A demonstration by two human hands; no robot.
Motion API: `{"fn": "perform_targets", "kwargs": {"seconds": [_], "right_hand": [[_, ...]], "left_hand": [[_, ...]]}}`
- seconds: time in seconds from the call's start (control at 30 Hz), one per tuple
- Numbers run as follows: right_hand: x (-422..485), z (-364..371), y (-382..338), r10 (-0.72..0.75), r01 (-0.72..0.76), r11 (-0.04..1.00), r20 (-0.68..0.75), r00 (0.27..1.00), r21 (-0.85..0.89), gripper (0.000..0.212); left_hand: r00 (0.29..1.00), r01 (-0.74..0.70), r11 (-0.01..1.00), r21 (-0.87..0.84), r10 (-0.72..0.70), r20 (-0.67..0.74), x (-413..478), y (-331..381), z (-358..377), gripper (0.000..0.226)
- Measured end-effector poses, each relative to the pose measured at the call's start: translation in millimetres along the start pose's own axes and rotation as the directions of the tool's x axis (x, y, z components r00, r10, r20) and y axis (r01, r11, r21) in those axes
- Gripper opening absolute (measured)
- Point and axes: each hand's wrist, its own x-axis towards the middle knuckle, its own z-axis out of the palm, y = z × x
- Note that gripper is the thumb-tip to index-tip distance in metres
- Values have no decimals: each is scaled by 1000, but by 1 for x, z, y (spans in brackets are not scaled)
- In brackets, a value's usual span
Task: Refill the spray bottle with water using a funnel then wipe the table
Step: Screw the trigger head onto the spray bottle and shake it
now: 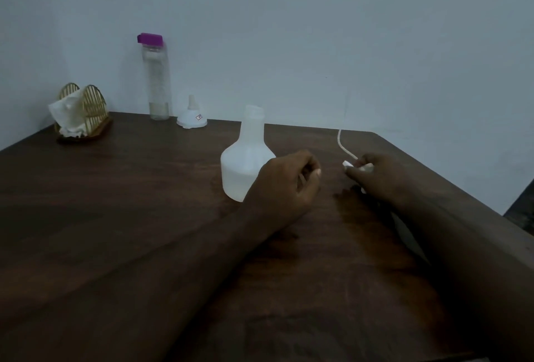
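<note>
A white translucent spray bottle (245,159) stands uncapped and upright mid-table, partly filled with liquid. My left hand (284,185) rests just right of its base, fingers curled, holding nothing I can see. My right hand (375,176) grips the white spray head (358,166); its thin dip tube (344,145) curves up and away from the hand. A white funnel (191,117) sits upside down at the table's far edge. Beside it stands a tall clear water bottle (157,81) with a purple cap, holding a little water at the bottom.
A gold wire napkin holder (83,113) with white tissues stands at the far left corner of the dark wooden table (130,202). A pale wall runs behind the table. The table's right edge slants close to my right forearm.
</note>
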Motion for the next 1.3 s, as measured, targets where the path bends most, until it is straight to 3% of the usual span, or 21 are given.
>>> {"fn": "perform_targets", "kwargs": {"seconds": [0.1,0.2,0.27,0.33,0.47,0.57,0.7,0.8,0.87,0.93,1.13,1.3], "right_hand": [[-7,-11,-28,-48,20,949,84,995,315,47],[-18,-20,-63,-104,-51,798,221,970,600,60],[-29,-21,-85,-161,-76,708,266,950,702,52],[-41,-21,-104,-201,-71,687,282,938,724,53],[-66,-25,-129,-311,88,764,246,918,640,55],[-79,-29,-138,-355,204,825,202,913,527,44],[-86,-35,-140,-420,247,826,260,869,507,34],[-87,-38,-134,-538,414,811,248,806,413,49],[-89,-35,-129,-647,631,762,139,750,145,58],[-90,-25,-126,-764,765,639,52,643,-81,62],[-89,18,-120,-915,907,399,-125,383,-135,52],[-84,28,-117,-892,894,422,-245,380,-152,46]], "left_hand": [[996,-32,999,37,35,-85,3,2,-6,4],[996,-25,999,37,28,-85,3,1,-8,17],[998,-5,999,33,7,-65,2,1,-10,29],[998,5,999,34,-3,-69,3,1,-11,40],[994,-15,1000,-16,13,-109,4,3,-17,56],[989,-11,998,-62,1,-146,4,9,-19,46],[930,59,996,70,-29,-367,4,17,-20,35],[914,120,986,-117,-155,-374,8,20,-26,26],[884,210,946,-248,-292,-365,9,20,-29,28],[854,236,929,-286,-339,-394,9,20,-29,36],[844,178,910,-375,-337,-416,9,30,-24,66],[856,159,909,-385,-321,-406,5,34,-20,58]]}}
